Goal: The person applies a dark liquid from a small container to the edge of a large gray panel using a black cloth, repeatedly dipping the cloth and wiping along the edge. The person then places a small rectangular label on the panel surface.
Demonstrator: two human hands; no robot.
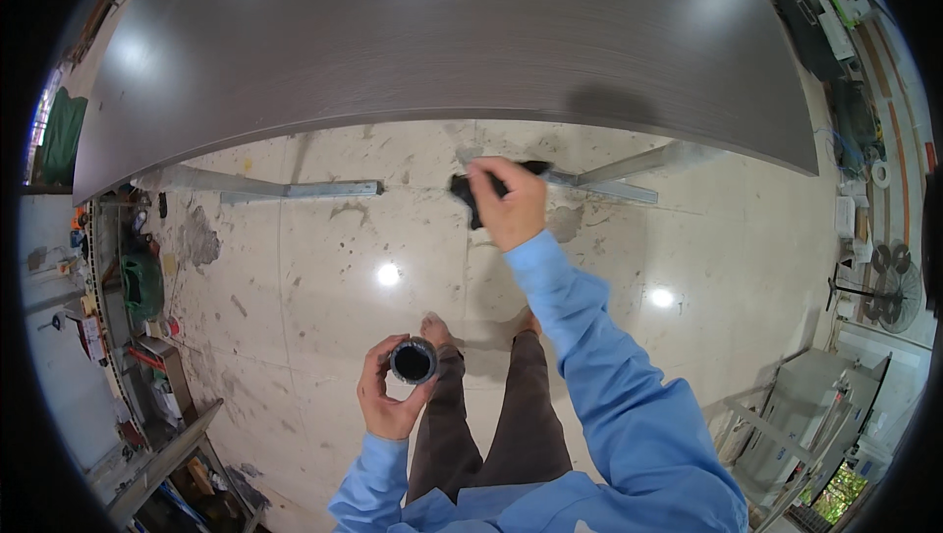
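Note:
My left hand is wrapped round a small round container with a dark inside, its open mouth facing up. It is held low, in front of my legs. Farther forward, my right hand pinches a black cloth that sticks out on both sides of the fingers. The cloth hangs in the air just short of the near edge of a large dark brown panel, apart from it in this view. The panel's top is smooth and shiny, with lamp reflections on it.
Metal support legs reach out under the panel over a stained tile floor. On the left stands a cluttered shelf. A fan and a grey metal cabinet are on the right.

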